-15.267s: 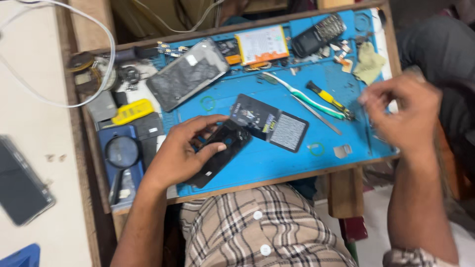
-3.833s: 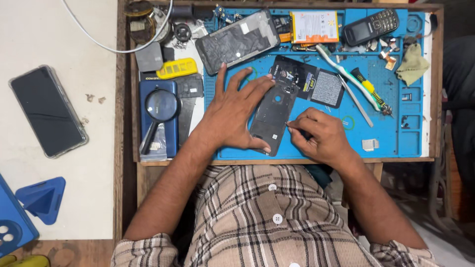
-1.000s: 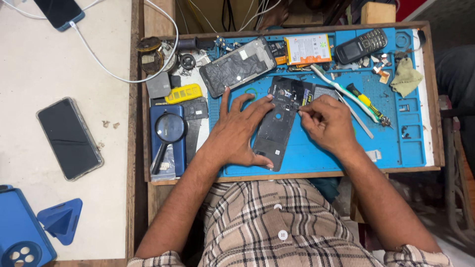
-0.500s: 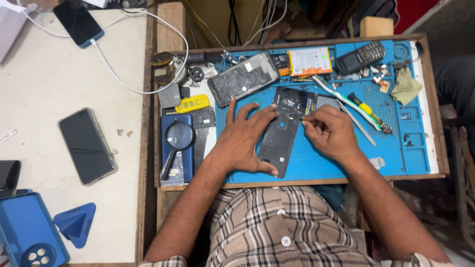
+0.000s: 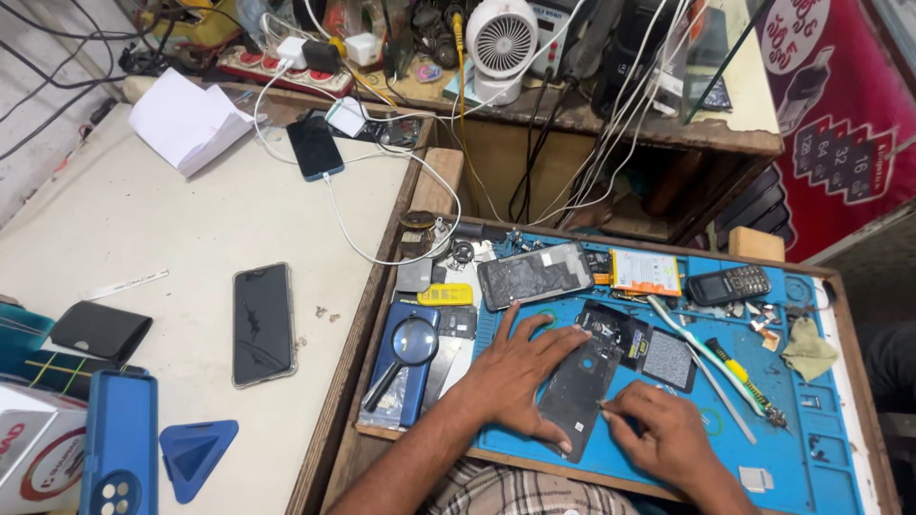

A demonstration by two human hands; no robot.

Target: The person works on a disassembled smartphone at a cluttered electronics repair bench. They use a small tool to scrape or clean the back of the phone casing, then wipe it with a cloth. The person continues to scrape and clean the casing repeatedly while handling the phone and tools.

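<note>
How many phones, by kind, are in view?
Smartphones lying whole: 2, a cracked one and one charging.
Keypad phone: 1.
Opened phones: 2, one lying on the mat, one under the left hand.
Total: 5.

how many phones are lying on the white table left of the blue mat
2. A dark phone with a cracked screen lies face up near the table's middle; another lies farther back, plugged into a white cable. Others may be hidden.

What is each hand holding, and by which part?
The left hand presses flat on the dark phone back panel, pinning its left side. The right hand pinches something small at the panel's right edge; what, cannot be told.
</note>
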